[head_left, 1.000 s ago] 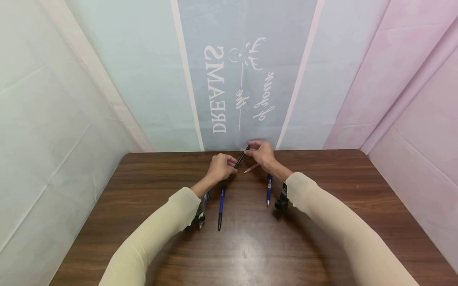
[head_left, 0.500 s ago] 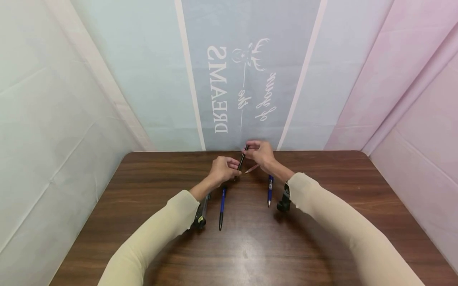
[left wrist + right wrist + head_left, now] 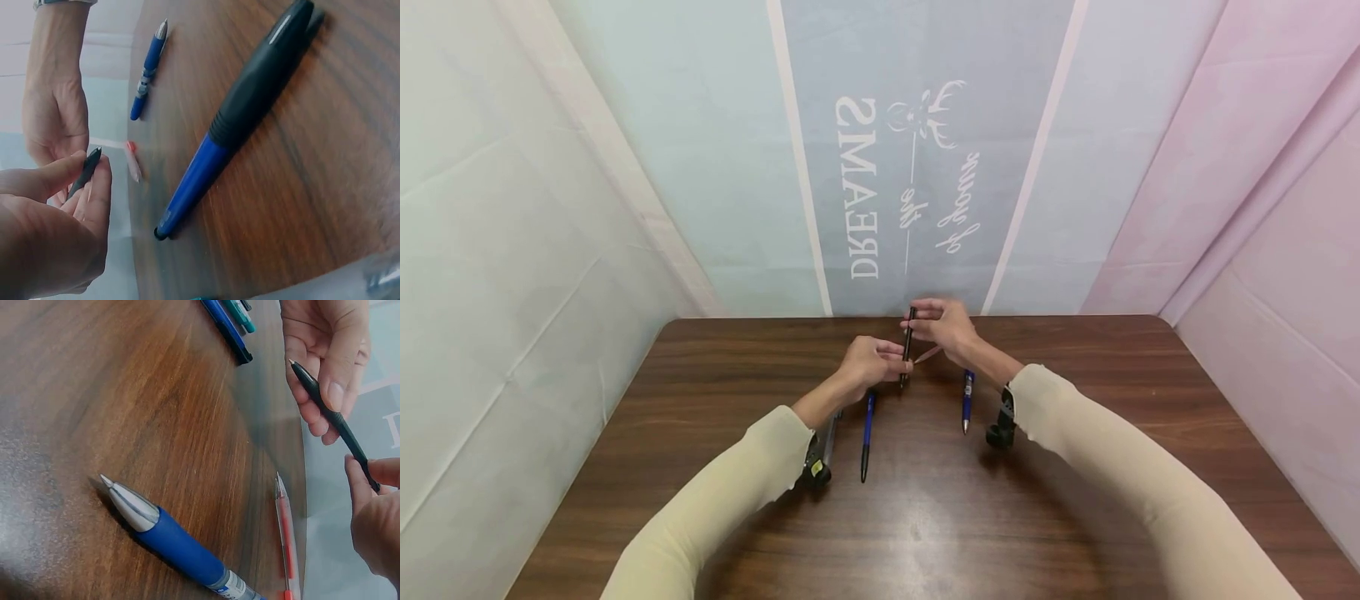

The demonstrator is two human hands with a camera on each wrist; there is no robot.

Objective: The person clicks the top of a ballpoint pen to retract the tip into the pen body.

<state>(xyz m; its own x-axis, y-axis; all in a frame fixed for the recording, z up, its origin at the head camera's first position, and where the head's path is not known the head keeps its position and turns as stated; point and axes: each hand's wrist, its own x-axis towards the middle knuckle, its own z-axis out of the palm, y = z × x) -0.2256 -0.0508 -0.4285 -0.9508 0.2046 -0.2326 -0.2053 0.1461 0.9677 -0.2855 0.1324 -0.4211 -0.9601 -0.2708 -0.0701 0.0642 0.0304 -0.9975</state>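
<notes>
A slim black pen (image 3: 907, 335) is held between both hands near the back edge of the table. My left hand (image 3: 868, 365) pinches it near its writing end, thumb on top, with the bare tip (image 3: 293, 365) poking out past the fingers. At the other end, the fingertips of my right hand (image 3: 949, 327) grip the pen. Beneath the right hand lies a clear pen with a red refill (image 3: 286, 540), partly hidden in the head view. A blue pen with a black grip (image 3: 215, 147) rests on the table close to the left wrist.
A blue pen with a silver tip (image 3: 967, 404) lies below the right wrist. Beside the left wrist camera is a grey pen (image 3: 831, 437), partly covered; a teal pen (image 3: 239, 315) shows in the right wrist view. A printed cloth backdrop (image 3: 737, 208) rises behind the wooden table (image 3: 1075, 383).
The black pen has turned from a slant to nearly upright in the head view, its lower tip now showing below the left fingers. The left hand has shifted slightly right and nearer.
</notes>
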